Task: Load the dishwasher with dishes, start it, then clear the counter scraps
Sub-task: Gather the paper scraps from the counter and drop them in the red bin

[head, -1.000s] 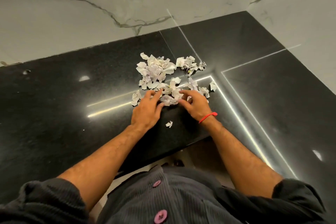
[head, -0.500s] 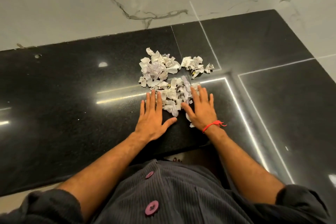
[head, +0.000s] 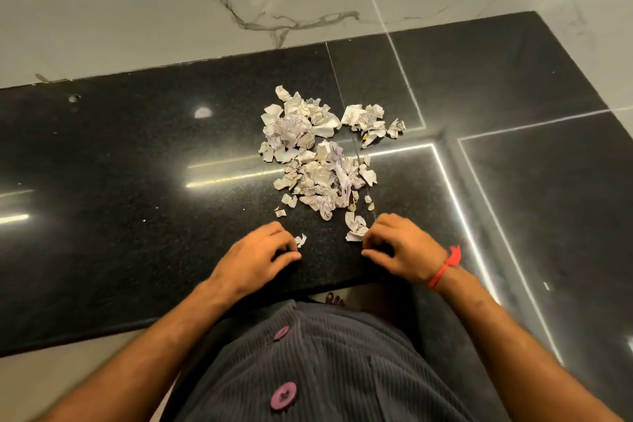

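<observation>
Your left hand [head: 255, 259] and right hand [head: 404, 250] rest near the counter [head: 120, 181] edge with fingers loosely curled, holding nothing, the right touching one stray piece [head: 355, 228], while the scraps [head: 318, 154] lie heaped just beyond

Glossy black granite counter [head: 137, 164], white grey-veined marble wall [head: 171, 10], bright strip-light reflections [head: 455, 202]

Light is dim and warm, with bright strip reflections glaring across the polished black counter [head: 137, 154], strongest toward its right edge. Both hands, left hand [head: 255, 259] and right hand [head: 404, 248], show motion blur, and the wide-angle lens bends the counter's edges.
</observation>
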### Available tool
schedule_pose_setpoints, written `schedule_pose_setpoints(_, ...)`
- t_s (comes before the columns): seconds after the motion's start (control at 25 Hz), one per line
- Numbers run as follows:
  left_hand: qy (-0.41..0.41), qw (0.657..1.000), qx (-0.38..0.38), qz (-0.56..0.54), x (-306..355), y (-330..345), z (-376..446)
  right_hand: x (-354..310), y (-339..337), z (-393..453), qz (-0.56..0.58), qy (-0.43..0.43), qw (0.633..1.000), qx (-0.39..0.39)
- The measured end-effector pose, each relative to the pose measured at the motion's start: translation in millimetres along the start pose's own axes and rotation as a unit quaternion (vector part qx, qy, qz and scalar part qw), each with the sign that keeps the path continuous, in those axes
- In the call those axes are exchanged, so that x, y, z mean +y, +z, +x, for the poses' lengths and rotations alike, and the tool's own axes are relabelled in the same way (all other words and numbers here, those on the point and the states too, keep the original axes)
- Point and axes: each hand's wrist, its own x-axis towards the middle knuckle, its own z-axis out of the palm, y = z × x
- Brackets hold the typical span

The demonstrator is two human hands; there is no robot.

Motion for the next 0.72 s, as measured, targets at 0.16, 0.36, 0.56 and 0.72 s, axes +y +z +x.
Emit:
schedule_pose_setpoints(0.16, 0.009, 0.999, 0.048, 0.011, 13.3, 28.1, 22.3, -11.1, 34.2, 20.7, -0.035, 0.010, 0.999, 0.017)
schedule_pose_setpoints(0.36, -0.013, 0.993, 0.101, 0.057, 26.2, -2.6, 56.3, -23.9, 4.5, 59.7, 0.046, 0.073, 0.995, 0.047)
schedule_pose_setpoints(0.56, -0.146, 0.984, 0.000, 0.101, 16.4, -23.4, 67.6, -2.6, -28.3, 70.1, -0.099, 0.199, 0.974, -0.040)
schedule_pose_setpoints(0.72, -0.131, 0.990, -0.055, 0.018, 24.3, -13.9, 93.5, -1.1, -15.7, 98.5, -0.151, 0.161, 0.967, -0.127)
